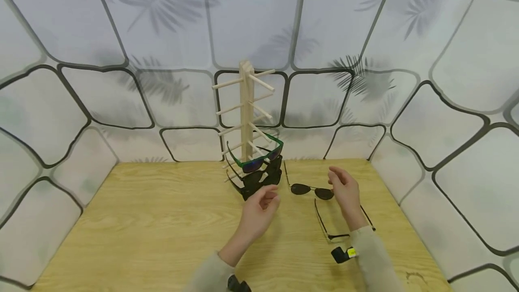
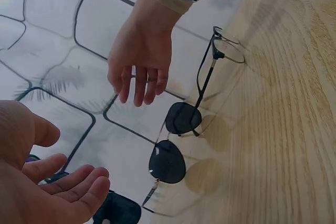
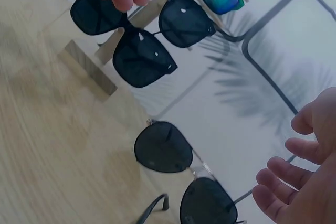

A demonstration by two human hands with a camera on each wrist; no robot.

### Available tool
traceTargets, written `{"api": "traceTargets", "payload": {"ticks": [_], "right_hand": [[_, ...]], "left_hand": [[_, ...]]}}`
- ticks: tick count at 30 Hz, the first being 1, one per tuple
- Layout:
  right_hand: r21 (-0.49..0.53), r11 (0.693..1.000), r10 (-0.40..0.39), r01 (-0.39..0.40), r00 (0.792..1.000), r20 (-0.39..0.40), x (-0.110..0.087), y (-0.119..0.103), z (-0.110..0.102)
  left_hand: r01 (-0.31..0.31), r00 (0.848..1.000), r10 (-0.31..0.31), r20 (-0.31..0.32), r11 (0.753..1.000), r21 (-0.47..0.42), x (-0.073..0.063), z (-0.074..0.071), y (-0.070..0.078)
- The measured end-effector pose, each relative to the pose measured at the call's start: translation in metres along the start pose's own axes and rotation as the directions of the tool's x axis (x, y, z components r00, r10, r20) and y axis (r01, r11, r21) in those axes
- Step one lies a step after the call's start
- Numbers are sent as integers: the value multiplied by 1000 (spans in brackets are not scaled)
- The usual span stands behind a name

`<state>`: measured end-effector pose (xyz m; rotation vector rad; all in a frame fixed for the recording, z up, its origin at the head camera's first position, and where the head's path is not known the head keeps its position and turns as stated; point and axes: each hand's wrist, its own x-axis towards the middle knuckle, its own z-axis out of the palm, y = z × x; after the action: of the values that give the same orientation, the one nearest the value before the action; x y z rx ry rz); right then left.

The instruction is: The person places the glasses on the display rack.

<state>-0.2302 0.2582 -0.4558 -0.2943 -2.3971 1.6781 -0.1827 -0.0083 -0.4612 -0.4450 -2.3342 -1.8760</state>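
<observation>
My left hand [image 1: 259, 208] hovers in front of the lower rack, its fingers loosely bent and holding nothing. My right hand [image 1: 346, 193] is beside the right lens of the thin-framed aviator sunglasses [image 1: 300, 189]; the left wrist view shows that hand apart from them, fingers loose. The aviators rest on the table, lenses toward me. Nearer me, under the right forearm, lie clear-lens eyeglasses [image 1: 338, 237], partly hidden. On the wooden peg rack [image 1: 246, 116], green-framed sunglasses [image 1: 253, 165] with bluish lenses hang above two black sunglasses [image 3: 145, 56].
The rack stands at the back of the wood-grain table [image 1: 162, 220], with bare pegs [image 1: 261, 83] sticking out on its upper levels. A patterned white cloth [image 1: 255, 21] covers the wall behind and both sides.
</observation>
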Motion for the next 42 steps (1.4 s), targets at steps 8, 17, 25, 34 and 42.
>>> {"api": "traceTargets", "payload": {"ticks": [8,17,25,34,42], "right_hand": [[-11,999,47,-47,999,-9,-5,20,-7],[-59,996,62,-62,998,4,-7,32,-13],[-90,992,94,-89,994,50,-7,34,-18],[-129,985,130,-116,986,106,-3,38,-19],[-136,980,160,-145,980,114,2,43,-18]], "left_hand": [[45,997,-47,69,998,32,14,20,-13],[93,990,-99,102,993,69,30,46,-21],[135,985,-148,93,982,133,39,59,-26],[150,985,-161,56,975,162,50,71,-38],[146,987,-154,35,972,183,62,77,-51]]}}
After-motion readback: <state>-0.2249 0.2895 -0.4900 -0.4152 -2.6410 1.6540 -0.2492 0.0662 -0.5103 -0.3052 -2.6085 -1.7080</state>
